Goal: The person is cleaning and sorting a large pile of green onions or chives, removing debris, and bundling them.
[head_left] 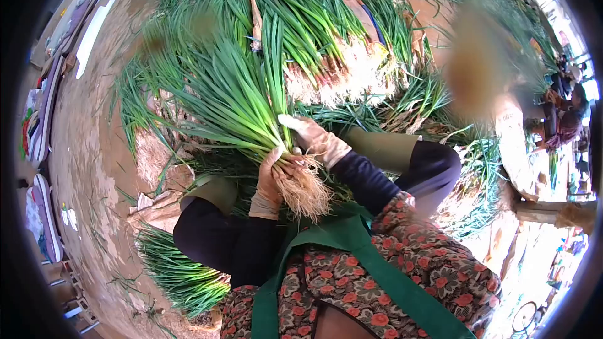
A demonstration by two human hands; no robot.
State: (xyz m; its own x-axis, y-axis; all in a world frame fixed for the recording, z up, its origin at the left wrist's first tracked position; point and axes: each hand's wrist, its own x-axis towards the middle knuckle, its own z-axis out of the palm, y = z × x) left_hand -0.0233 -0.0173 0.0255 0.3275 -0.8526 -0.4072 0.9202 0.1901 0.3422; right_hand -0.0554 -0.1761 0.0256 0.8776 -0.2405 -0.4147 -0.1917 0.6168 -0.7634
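While our gloved left hand (269, 182) grips the bunch of green scallions with pale roots (251, 107) above our lap, our gloved right hand (314, 138) presses against it, fingers closed.

Wearing 2 worn beige gloves, left hand (269, 183) and right hand (316, 139); dark navy sleeves, olive-green sleeve covers, green apron straps over a red-flowered patterned top.
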